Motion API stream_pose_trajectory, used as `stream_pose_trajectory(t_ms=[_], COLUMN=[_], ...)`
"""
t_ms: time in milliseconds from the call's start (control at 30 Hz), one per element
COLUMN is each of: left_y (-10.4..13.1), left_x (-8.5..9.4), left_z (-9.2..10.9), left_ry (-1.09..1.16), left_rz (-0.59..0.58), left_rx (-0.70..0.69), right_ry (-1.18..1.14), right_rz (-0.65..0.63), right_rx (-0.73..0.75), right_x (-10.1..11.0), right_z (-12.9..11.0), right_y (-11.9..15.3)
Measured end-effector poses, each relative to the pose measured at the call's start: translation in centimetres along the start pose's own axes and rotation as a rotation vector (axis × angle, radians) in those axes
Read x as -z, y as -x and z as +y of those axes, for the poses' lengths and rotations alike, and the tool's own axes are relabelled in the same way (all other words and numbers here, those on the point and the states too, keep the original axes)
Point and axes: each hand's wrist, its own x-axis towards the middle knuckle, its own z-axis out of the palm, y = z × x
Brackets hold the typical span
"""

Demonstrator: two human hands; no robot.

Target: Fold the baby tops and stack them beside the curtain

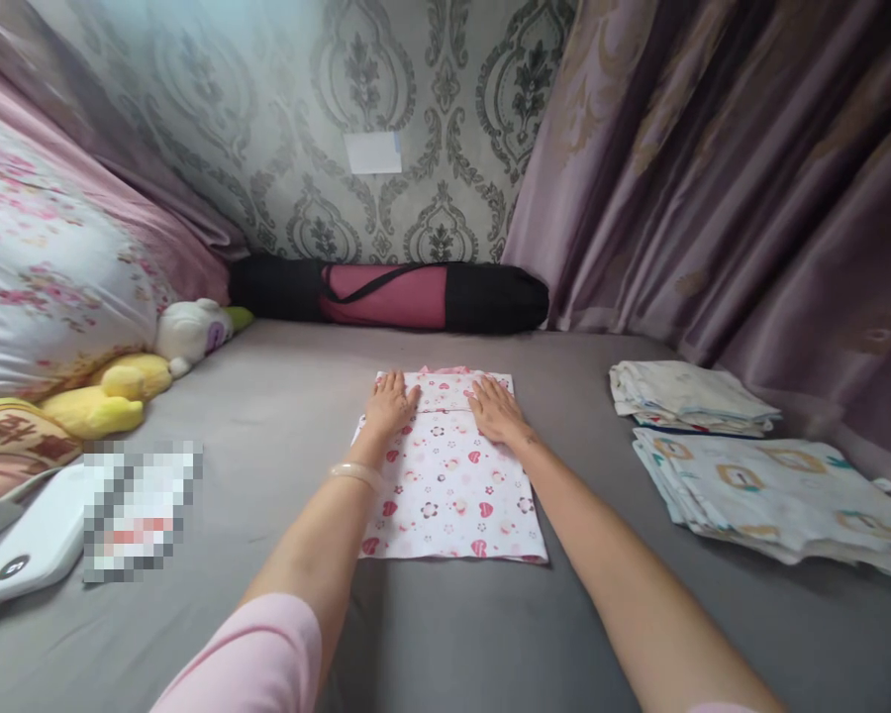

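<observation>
A white cloth (452,485) printed with red hearts and small flowers lies flat on the grey sheet in front of me. Its far part is folded over in a band, with a bit of pink trim showing at the far edge. My left hand (392,404) rests palm down on the far left corner, fingers apart. On the far right part of the cloth, my right hand (496,406) lies flat with its fingers stretched out. Neither hand grips anything.
Two stacks of folded cloth, a smaller one (687,394) and a larger one (779,490), lie at the right. A black and pink long bag (390,295) lies along the wall. Plush toys (93,401), a white device (41,525) and a blurred-out packet (145,510) are at the left.
</observation>
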Motion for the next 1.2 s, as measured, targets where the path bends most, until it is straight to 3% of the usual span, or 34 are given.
stream_pose_trajectory(t_ms=[200, 333, 467, 567, 700, 833, 1000, 1100, 1200], left_y=[0.3, -0.6, -0.9, 0.3, 2.3, 3.3, 3.3, 3.4, 3.5], left_x=[0.5, 0.8, 2.2, 2.6, 1.7, 1.0, 1.1, 1.3, 1.7], left_z=[-1.4, -2.0, -4.1, -6.3, -7.9, -7.9, -8.1, -8.2, -8.1], left_ry=[0.02, 0.104, 0.217, 0.289, 0.3, 0.311, 0.484, 0.559, 0.602], left_rz=[-0.078, -0.139, -0.172, -0.141, -0.089, -0.006, 0.102, 0.134, 0.131], left_rx=[-0.065, -0.064, -0.082, -0.114, -0.185, -0.237, -0.182, -0.114, -0.078], right_ry=[0.002, 0.013, 0.005, 0.013, 0.021, 0.031, 0.032, 0.038, 0.038], right_rz=[0.087, 0.052, -0.044, -0.015, 0.01, -0.032, -0.111, -0.047, -0.019], right_rx=[-0.072, -0.082, -0.094, -0.04, 0.071, 0.068, 0.056, 0.079, 0.096], right_x=[-0.8, -0.4, 1.3, 2.2, 1.3, 0.0, 1.3, 1.6, 0.6], right_z=[0.2, 0.1, 0.0, -0.2, -0.7, -0.6, -1.0, -2.1, -2.9], right_y=[0.6, 0.4, -0.5, -1.5, -2.7, -3.2, -3.7, -4.0, -4.2])
